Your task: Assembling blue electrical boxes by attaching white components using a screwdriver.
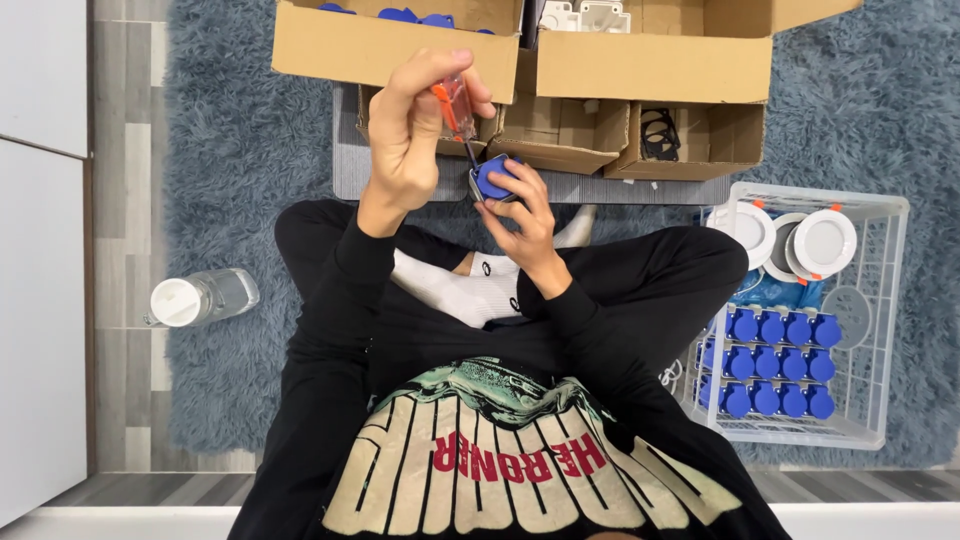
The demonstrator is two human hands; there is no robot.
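Grey shag carpet [240, 150] lay under everything, with pale floorboards running down the nine o'clock side, and the person sat cross-legged in black sleeves and white socks [455, 290] right in the middle of it. Up at twelve o'clock stood a cluster of open cardboard boxes [640, 60], flaps folded out, more blue parts and white housings peeking over the rims, all within easy arm's reach, which looked like the reason they were parked so close.

And there was the action: the left hand [405, 140] was closed in a fist around a screwdriver with a clear handle and orange collar [452, 105], shaft angled down toward five o'clock. The tip met the small blue and grey fitting [493, 177], which sat just in front of the knees, lifted off the carpet. The right hand [525, 220] pinched that fitting from below and from the side, fingers curled round its rim, thumb on its edge, apparently to stop it turning under the driver.

Over at four o'clock a white wire basket [880, 300] held neat rows of blue caps [775, 360] and, at its far end, round white lamp fittings [820, 240] stacked on edge, seemingly sorted apart from the boxes. At nine o'clock a clear bottle with a white cap [200, 298] lay on its side, well apart from the work.
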